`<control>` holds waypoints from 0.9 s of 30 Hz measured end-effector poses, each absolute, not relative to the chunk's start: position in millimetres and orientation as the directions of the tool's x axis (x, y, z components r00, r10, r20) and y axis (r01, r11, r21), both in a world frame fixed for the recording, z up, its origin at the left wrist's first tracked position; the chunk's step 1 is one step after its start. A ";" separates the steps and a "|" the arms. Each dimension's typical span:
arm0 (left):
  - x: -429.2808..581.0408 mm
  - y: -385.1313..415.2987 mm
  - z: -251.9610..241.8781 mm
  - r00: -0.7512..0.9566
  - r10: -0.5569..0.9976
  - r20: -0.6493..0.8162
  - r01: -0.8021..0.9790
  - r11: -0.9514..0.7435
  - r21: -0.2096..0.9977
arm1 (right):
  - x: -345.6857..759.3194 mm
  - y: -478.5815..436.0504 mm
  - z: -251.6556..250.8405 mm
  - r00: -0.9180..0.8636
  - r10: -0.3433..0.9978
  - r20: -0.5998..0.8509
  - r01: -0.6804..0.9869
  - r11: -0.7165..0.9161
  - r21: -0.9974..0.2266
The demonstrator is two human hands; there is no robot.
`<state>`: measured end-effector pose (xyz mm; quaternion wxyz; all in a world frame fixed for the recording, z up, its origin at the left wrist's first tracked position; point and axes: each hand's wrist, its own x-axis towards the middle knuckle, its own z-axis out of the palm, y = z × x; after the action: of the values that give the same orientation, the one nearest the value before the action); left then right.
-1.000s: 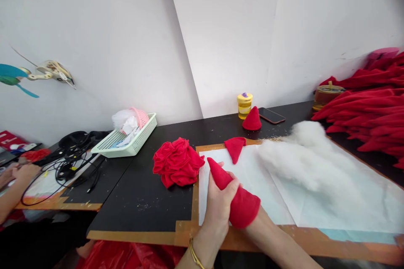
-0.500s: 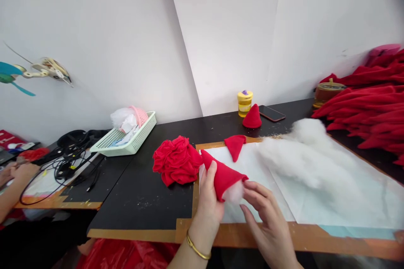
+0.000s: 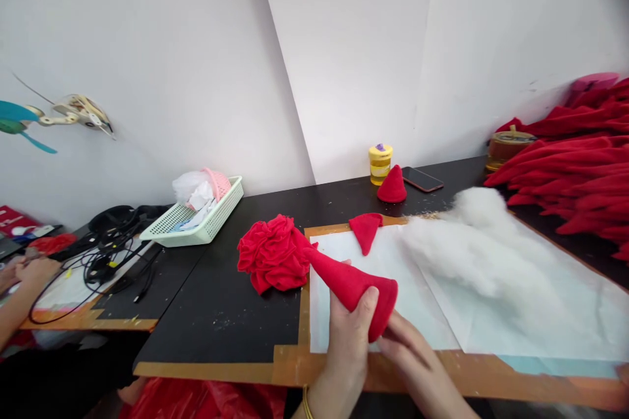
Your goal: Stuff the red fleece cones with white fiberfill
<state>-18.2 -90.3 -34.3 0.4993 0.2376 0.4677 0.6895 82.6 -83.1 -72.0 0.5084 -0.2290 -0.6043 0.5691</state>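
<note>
A pointed red cloth cone hat (image 3: 344, 281) lies tilted across my left hand (image 3: 351, 337), tip to the upper left and wide rim to the right. The left thumb presses on its front, with the fingers wrapped behind. My right hand (image 3: 413, 357) is at the rim's underside, fingers bent together, their tips hidden by the hat. The hat's inside faces away. Just beyond is a flat red cloth piece (image 3: 366, 232) on white paper (image 3: 393, 255). Left of the hat's tip sits a bunched pile of red cloth (image 3: 272, 255). White fluffy stuffing (image 3: 472, 249) spreads to the right.
A red cone (image 3: 392, 186) stands upright near a yellow-lidded jar (image 3: 380, 163) and a phone (image 3: 422, 179). Stacked red cloth pieces (image 3: 580, 170) lie at the right. A pale green basket (image 3: 211, 226), cables (image 3: 105, 265) and another person's hands (image 3: 34, 272) are to the left.
The hat has stretched out longer and turned, so its stuffed opening no longer shows. My left hand shifted right toward the rim; my right fingers moved behind the rim.
</note>
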 end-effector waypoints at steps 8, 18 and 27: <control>-24.9 -92.8 -26.7 -0.178 0.983 -0.044 -0.270 -0.005 0.963 | 79.3 -64.6 -37.3 -0.280 0.938 -0.203 -0.599 -0.336 -0.727; -47.7 -64.6 -11.3 -0.329 0.940 -0.091 -0.507 -0.094 0.857 | 70.1 -81.5 -47.0 -0.310 0.951 0.012 -0.448 -0.135 -0.884; -33.9 -74.7 -5.0 -0.321 0.938 -0.130 -0.559 -0.077 0.825 | 65.5 -76.0 -78.7 -0.065 0.731 0.680 0.135 0.681 -0.719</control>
<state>-33.9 -74.7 -5.0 0.5364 0.2271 0.4169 0.6978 65.5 -76.0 -78.7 0.6069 -0.3149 -0.6873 0.2452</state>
